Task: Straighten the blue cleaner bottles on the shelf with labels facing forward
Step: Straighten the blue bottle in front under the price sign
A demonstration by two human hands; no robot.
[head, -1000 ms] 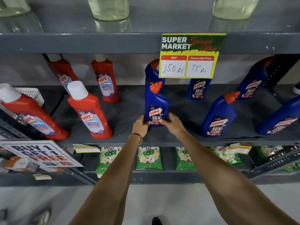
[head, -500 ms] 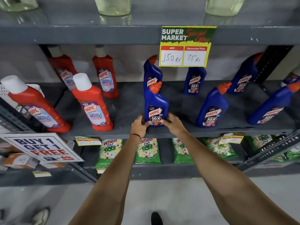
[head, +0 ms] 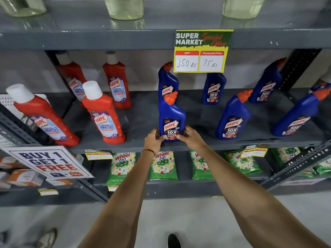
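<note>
Several blue cleaner bottles with orange caps stand on the grey middle shelf (head: 139, 122). The front centre blue bottle (head: 171, 115) stands upright near the shelf's front edge, label toward me. My left hand (head: 154, 140) grips its base from the left and my right hand (head: 190, 137) grips it from the right. Another blue bottle (head: 167, 81) stands right behind it. More blue bottles are at the back centre (head: 214, 88), front right (head: 232, 119), back right (head: 267, 83) and far right (head: 299, 115), labels toward me.
Several red bathroom cleaner bottles (head: 103, 113) fill the shelf's left half. A yellow price sign (head: 201, 51) hangs from the shelf above. A "Buy 1 Get 1 Free" sign (head: 48, 162) sticks out at lower left. Green detergent packets (head: 163, 165) lie on the lower shelf.
Both hands stay clamped on the front centre bottle's base. The view has shifted slightly; the bottle looks a little more upright, close to the shelf edge.
</note>
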